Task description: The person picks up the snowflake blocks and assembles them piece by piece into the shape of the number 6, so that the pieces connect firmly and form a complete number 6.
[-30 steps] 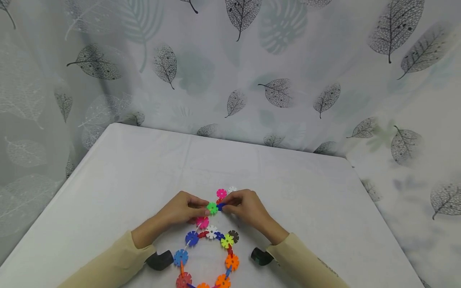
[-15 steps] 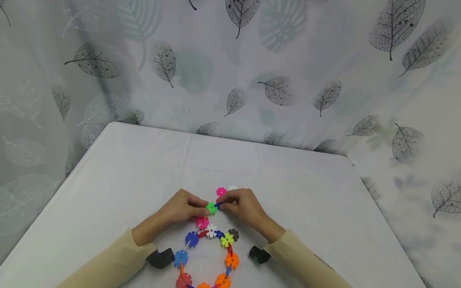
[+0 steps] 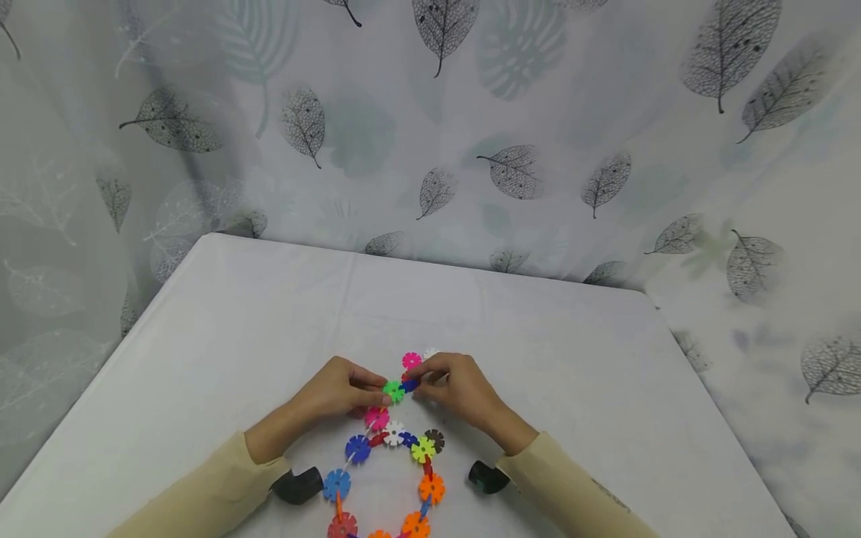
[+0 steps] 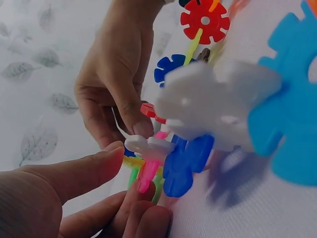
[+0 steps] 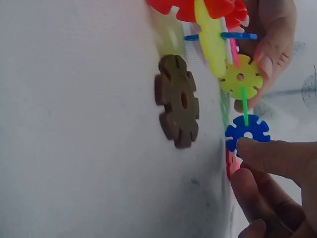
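My left hand pinches the bright green interlocking disc at the end of a chain of colourful notched discs. My right hand holds a dark blue interlocking disc between thumb and fingers. In the right wrist view, the blue disc meets the edge-on green disc, which joins a yellow disc near the left fingers. How deeply the blue disc sits cannot be told. A pink disc links the held part to a ring with blue discs and orange discs.
Behind the right hand lie a pink disc, a white disc and a partly hidden red one. A brown disc rests on the white table beside the ring. Black wrist devices sit below both wrists. A leaf-patterned curtain hangs behind.
The blue disc has turned slightly in my right fingers while staying against the green disc. Both hands otherwise keep nearly the same places, and the ring has not moved noticeably.
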Demonstrator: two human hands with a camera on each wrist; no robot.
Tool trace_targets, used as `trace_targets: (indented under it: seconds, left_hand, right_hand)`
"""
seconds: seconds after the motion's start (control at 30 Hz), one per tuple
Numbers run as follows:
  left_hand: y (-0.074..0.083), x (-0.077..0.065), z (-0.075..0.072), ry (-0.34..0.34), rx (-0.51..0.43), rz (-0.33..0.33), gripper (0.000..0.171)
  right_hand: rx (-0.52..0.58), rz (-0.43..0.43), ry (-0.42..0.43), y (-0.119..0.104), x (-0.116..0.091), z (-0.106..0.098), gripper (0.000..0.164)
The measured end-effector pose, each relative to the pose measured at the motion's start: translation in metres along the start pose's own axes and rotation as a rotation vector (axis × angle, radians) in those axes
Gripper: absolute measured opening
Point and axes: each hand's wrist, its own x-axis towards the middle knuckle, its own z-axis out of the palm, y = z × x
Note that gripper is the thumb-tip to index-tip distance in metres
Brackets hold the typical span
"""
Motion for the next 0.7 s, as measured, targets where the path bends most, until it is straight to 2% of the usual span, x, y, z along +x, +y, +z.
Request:
trace_targets:
  seconds: [0.13,0.33,0.5,0.6,0.7]
  left_hand:
    - [-0.001,-0.001,0.001,-0.001,-0.014,-0.006,0.038]
    - [-0.001,-0.001,0.001,-0.006,-0.022,-0.002,0.037]
    - [-0.003,-0.001,0.0,-0.012,-0.039,0.003,0.037]
    - [-0.003,0.0,0.0,-0.014,-0.046,0.005,0.037]
    - [-0.003,0.0,0.0,-0.013,-0.042,0.002,0.037]
  right_hand:
    - [-0.001,0.003,0.015,0.005,-0.005,-0.007,0.026]
    - [0.009,0.036,0.119,0.021,-0.017,-0.015,0.032]
    - [0.023,0.113,0.197,0.035,-0.026,-0.019,0.043]
    - [0.061,0.176,0.21,0.04,-0.03,-0.022,0.05]
    - [0.074,0.201,0.205,0.044,-0.033,-0.024,0.055]
